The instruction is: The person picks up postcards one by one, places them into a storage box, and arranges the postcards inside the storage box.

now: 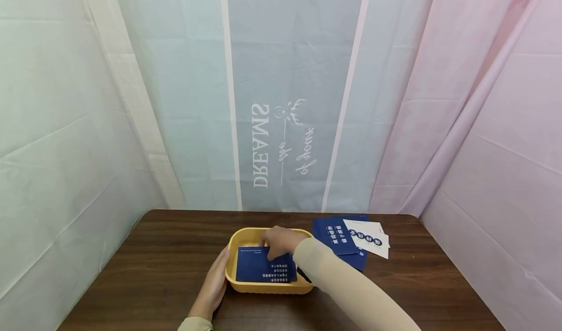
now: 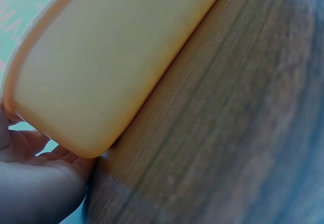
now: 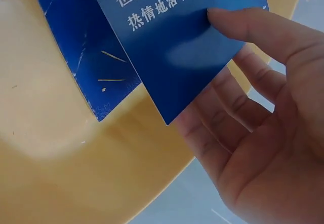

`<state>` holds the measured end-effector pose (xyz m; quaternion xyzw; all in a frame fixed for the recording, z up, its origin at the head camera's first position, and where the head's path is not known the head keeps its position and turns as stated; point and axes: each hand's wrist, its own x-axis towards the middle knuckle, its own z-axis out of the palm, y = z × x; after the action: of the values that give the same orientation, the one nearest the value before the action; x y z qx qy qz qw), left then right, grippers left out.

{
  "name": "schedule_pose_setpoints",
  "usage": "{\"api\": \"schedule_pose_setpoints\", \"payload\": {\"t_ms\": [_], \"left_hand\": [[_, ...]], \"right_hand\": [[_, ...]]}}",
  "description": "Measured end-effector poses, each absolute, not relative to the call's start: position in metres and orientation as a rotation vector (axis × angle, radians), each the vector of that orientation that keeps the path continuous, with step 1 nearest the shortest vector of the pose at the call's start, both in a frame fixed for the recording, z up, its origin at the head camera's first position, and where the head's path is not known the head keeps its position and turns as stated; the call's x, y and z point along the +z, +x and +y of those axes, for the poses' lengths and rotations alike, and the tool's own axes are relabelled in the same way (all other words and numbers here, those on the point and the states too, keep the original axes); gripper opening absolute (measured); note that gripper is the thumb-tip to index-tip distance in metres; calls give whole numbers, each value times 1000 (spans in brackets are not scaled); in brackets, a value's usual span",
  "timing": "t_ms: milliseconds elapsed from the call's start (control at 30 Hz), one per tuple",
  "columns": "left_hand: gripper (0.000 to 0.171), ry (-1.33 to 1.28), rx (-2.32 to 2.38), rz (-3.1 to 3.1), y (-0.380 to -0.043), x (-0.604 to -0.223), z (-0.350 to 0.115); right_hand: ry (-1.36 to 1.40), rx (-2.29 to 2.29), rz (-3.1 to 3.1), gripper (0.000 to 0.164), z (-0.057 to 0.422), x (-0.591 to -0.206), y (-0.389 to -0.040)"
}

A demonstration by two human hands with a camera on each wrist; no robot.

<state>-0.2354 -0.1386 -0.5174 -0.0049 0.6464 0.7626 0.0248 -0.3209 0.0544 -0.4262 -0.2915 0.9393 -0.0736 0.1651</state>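
A pale blue-grey curtain [image 1: 298, 53] is hanging at the back, with white lettering and vertical stripes showing on it; lighter side drapes [image 1: 66, 102] are flanking it; before them a dark wooden table [image 1: 162, 258] is stretching across; on it a yellow tub [image 1: 272, 287] is standing upright; just to the tub's right, blue cards [image 1: 335, 236] are lying in a loose, overlapping pile, with white cards [image 1: 371, 238] resting partly over them; inside the tub, a printed blue card [image 3: 172, 57] is overlapping another blue card [image 3: 76, 46]; the right hand [image 1: 278, 241] is reaching in and pinching the printed one, thumb on its face and fingers behind its edge; the left hand [image 1: 217, 277] is steadying the tub's left end from outside, its fingers lying unclenched along the wall.
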Motion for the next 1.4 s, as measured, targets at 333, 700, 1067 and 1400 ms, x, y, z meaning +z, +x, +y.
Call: {"api": "schedule_pose_setpoints", "payload": {"t_ms": [333,700,1067,1400], "left_hand": [[70,-20,2372,2003,-234,-518,-138],[69,-38,2349,2018,-235,-517,-137],[68,-40,2355,2012,-234,-516,-138],[69,-48,2346,2010,-235,-515,-138]], "right_hand": [[-826,-37,2737,45,47,-440,-321],[-824,4,2761,45,46,-456,-329],[-840,180,2809,44,43,-455,-326],[-823,169,2789,42,44,-451,-324]]}}
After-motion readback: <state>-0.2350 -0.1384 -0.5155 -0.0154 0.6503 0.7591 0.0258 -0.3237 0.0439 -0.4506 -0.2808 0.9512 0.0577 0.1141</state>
